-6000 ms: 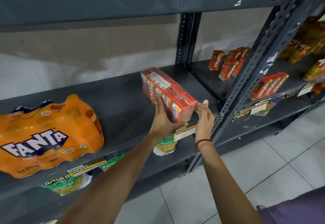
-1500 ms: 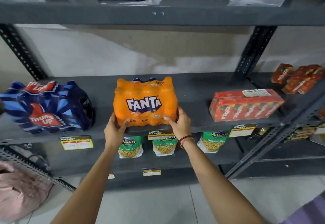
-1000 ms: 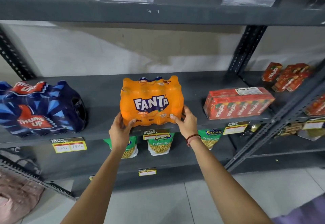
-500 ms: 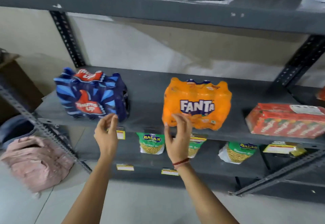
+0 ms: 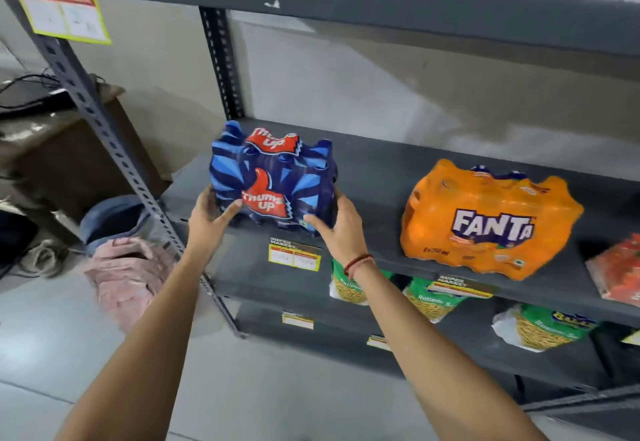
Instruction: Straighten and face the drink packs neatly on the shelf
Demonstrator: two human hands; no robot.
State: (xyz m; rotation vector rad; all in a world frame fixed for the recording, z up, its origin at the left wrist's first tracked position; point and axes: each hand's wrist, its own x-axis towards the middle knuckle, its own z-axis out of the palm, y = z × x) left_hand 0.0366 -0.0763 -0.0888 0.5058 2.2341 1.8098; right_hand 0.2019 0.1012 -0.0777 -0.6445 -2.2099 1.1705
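Both hands — left hand (image 5: 207, 221), right hand (image 5: 341, 229) — clasp Thums Up pack (image 5: 273, 181) on shelf (image 5: 377, 177)

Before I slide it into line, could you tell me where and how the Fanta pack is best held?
Take the Fanta pack by its two short ends, low down, one palm each side, coming from the front of the shelf. It is wide, its shrink-wrap top is lumpy, and both ends stand clear of neighbours. The left hand and right hand cup the Thums Up pack this way.
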